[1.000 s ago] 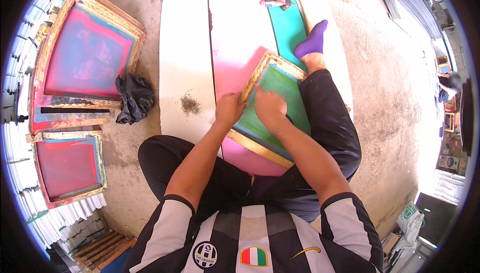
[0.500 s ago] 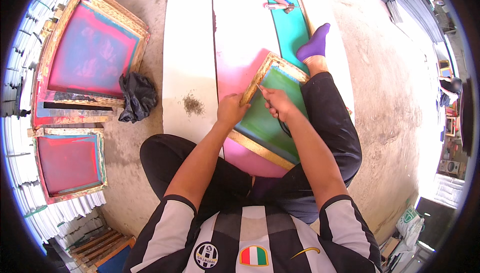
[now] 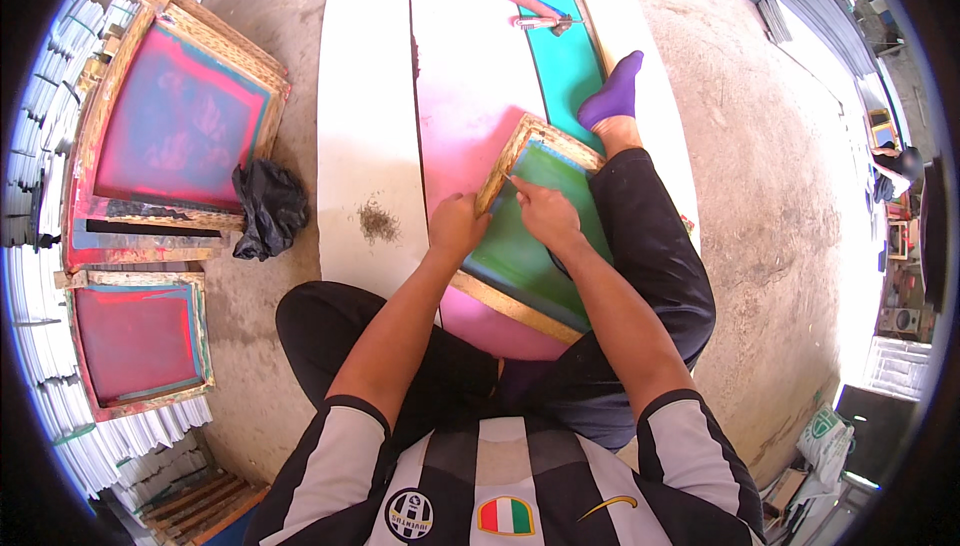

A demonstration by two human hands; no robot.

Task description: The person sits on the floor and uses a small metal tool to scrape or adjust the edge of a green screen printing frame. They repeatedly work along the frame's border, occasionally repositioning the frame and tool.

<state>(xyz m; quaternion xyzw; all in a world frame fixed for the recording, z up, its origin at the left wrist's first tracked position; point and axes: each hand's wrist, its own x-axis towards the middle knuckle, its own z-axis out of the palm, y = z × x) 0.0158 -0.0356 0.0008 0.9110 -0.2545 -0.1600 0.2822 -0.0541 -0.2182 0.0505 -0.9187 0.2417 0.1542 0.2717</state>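
Note:
Across my lap and the boards lies a screen-printing frame point(image 3: 528, 308), tilted, with gold-flecked wooden rails and green mesh. My left hand point(image 3: 458, 225) is wrapped round its left rail, thumb on the inner side. Over the mesh, my right hand point(image 3: 551, 216) is closed with the index finger stretched toward the same rail. A tiny pale tip shows at that fingertip; the rest of whatever the hand holds is hidden. My foot in a purple sock point(image 3: 612, 91) rests just beyond the frame's far right corner.
Hand tools point(image 3: 540, 16) lie on a turquoise board point(image 3: 566, 64). Dark shavings point(image 3: 378, 222) are heaped on the white board point(image 3: 362, 106). To the left stand a large screen frame point(image 3: 180, 116), a smaller red one point(image 3: 137, 344) and a crumpled black plastic bag point(image 3: 270, 208).
My right hand has turned palm-down and its fingertips have come close to the left rail. The left hand keeps its hold. The whole view has shifted slightly.

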